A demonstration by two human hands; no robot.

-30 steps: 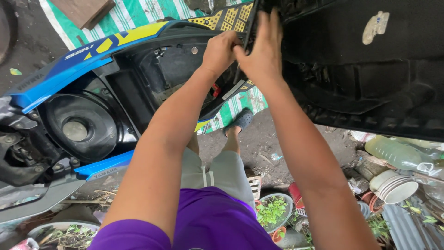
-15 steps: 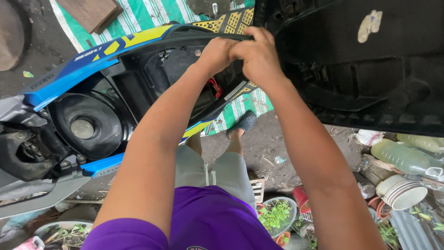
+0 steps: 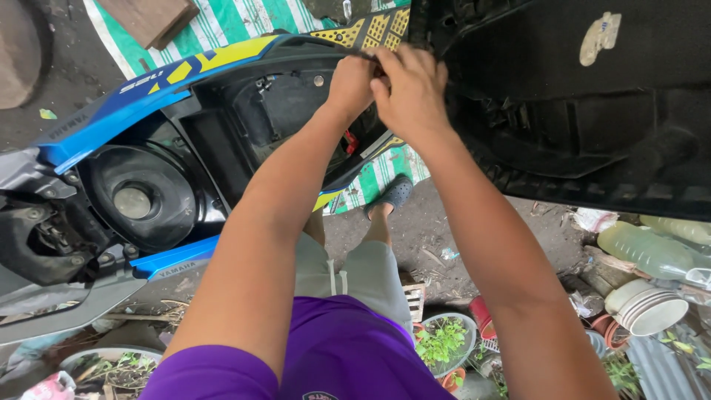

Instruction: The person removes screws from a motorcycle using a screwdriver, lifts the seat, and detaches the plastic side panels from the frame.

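Dirt ground under the scooter point(image 3: 148, 111); both my hands, left hand point(image 3: 352, 81) and right hand point(image 3: 411, 92), pinch closed at the raised seat point(image 3: 578, 111) hinge (grip unclear). A slip could drop it.

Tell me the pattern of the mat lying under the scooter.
Green and white stripes on the mat, clearest in the head view.
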